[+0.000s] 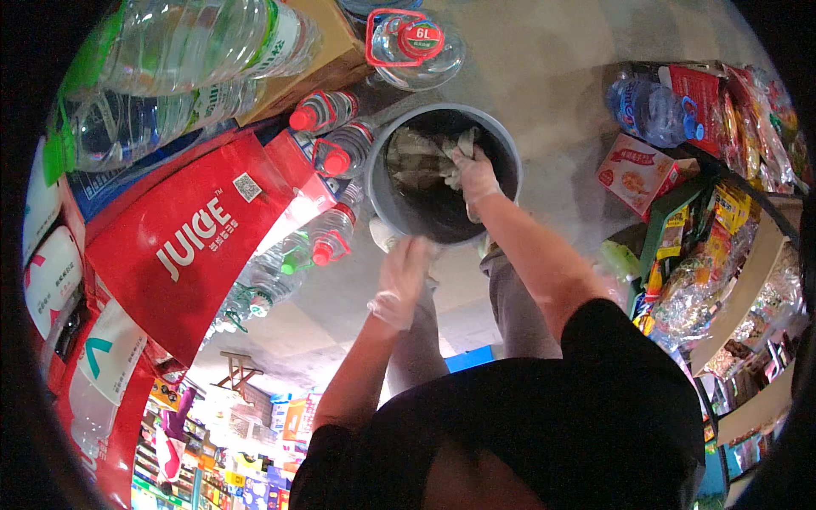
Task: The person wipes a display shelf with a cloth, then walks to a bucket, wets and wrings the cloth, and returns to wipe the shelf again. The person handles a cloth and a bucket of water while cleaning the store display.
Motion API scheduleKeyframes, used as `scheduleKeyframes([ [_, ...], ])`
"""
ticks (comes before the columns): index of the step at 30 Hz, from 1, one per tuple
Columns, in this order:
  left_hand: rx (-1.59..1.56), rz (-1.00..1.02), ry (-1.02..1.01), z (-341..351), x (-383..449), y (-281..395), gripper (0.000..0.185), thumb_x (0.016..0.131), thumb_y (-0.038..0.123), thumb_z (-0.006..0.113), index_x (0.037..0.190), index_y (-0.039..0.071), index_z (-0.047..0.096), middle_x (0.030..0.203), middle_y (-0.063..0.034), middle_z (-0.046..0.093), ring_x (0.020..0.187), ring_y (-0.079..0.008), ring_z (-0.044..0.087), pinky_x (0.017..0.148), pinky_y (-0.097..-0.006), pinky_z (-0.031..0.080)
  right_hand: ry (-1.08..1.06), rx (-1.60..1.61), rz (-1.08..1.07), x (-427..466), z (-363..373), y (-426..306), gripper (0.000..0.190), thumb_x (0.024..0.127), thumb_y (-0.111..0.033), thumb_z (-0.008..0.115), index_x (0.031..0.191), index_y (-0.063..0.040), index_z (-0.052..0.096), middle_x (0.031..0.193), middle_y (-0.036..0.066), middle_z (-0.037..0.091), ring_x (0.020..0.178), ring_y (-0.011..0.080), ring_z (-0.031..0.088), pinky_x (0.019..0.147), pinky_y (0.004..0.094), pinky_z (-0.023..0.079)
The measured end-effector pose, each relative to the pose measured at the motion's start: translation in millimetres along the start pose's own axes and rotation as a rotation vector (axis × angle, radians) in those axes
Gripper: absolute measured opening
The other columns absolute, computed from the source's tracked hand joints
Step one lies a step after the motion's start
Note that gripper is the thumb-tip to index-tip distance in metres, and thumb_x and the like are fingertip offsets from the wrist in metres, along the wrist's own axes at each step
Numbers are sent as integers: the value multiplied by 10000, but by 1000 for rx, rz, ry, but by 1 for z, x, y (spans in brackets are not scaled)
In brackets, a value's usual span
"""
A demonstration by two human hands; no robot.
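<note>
A round grey bucket (377, 182) stands on the floor in front of me, with dark water (417, 188) in it. My right hand (478, 178), in a clear plastic glove, grips a bunched wet grey cloth (467, 141) over the bucket's opening. How far the cloth reaches into the water is hard to see. My left hand (405, 274), gloved the same way, is just outside the near left rim. Motion blur hides its fingers; no object shows in it.
Water bottles with red caps (335, 162) line the floor at left, beside a red display panel (191, 242) and large green-capped bottles (191, 44). A 6-litre jug (417, 48) stands beyond the bucket. Snack shelves (695, 274) and a blue bottle (650, 115) are at right.
</note>
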State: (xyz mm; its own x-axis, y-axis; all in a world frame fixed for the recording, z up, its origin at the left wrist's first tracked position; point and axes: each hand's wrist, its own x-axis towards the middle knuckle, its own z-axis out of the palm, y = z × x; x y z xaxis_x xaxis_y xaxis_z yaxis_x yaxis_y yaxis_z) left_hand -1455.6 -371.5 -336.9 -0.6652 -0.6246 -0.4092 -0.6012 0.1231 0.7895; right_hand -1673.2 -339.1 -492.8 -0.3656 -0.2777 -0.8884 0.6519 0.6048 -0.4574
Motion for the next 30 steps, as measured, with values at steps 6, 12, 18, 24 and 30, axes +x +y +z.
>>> scheduleKeyframes([
  [6, -766, -498, 263, 27, 94, 2, 399, 963, 192, 651, 1343, 77, 610, 1351, -78, 575, 1066, -234, 626, 937, -357, 531, -145, 390, -115, -129, -9, -46, 430, 1015, -159, 633, 1423, -73, 529, 1249, 40, 656, 1095, 168, 628, 939, 349, 505],
  [12, -1457, -876, -115, 45, 144, -11, 635, 963, 486, 631, 1405, 37, 547, 1362, -112, 629, 1238, -278, 588, 1060, -390, 462, -316, 551, 7, -178, -24, -80, 379, 1025, -125, 614, 1397, -96, 547, 1242, 28, 657, 1122, 153, 621, 995, 330, 487],
  [18, -697, -371, 45, 53, 146, -46, 381, 921, 282, 715, 1253, 101, 663, 1188, -70, 698, 1034, -257, 674, 931, -374, 529, -240, 487, -55, -134, -35, -56, 416, 1032, -168, 605, 1431, -113, 501, 1307, 39, 626, 1181, 174, 599, 1004, 344, 481],
  [24, -451, -233, 142, 47, 130, 20, 316, 954, 285, 731, 1135, 38, 654, 1050, -51, 666, 936, -153, 599, 887, -331, 502, -195, 506, 188, -85, -30, -42, 607, 981, -596, 584, 1401, -161, 527, 1340, 43, 619, 1160, 253, 611, 992, 433, 491],
  [30, -546, -124, 172, 80, 104, 48, 338, 915, 156, 774, 1176, 21, 605, 1068, -48, 636, 963, -148, 593, 873, -309, 505, -479, 894, 311, -42, -25, -16, 602, 939, -648, 602, 1195, -106, 662, 1009, 109, 712, 925, 290, 685, 871, 447, 568],
])
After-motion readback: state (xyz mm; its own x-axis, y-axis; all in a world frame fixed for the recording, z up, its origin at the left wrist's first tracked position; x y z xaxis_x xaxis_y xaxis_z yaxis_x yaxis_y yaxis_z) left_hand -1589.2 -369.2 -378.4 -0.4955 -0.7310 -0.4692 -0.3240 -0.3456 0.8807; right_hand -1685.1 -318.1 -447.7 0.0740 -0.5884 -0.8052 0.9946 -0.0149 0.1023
